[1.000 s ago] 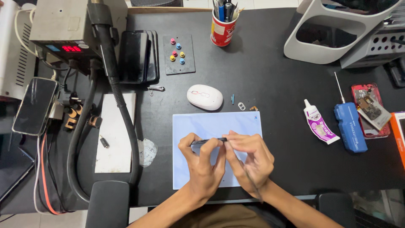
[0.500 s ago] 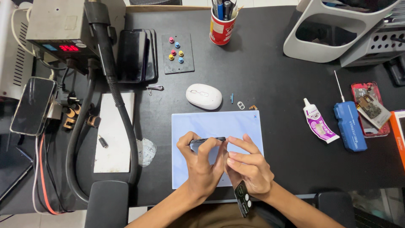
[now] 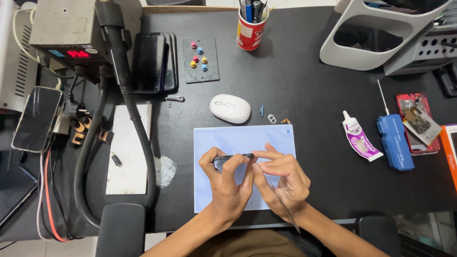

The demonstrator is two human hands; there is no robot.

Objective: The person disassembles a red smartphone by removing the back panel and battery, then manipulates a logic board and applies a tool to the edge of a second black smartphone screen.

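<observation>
Now both hands, left hand (image 3: pixel 227 183) and right hand (image 3: pixel 281 178), pinch the phone (image 3: pixel 233 156) up on its edge over the mat (image 3: pixel 228 138), barely moved from before.

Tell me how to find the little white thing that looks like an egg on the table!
Look at the big black table, then find the pale blue mat under the two hands. Just above the mat's top edge lies the white computer mouse. It is the only smooth, rounded white thing there; the bits beside it are tiny.
</observation>
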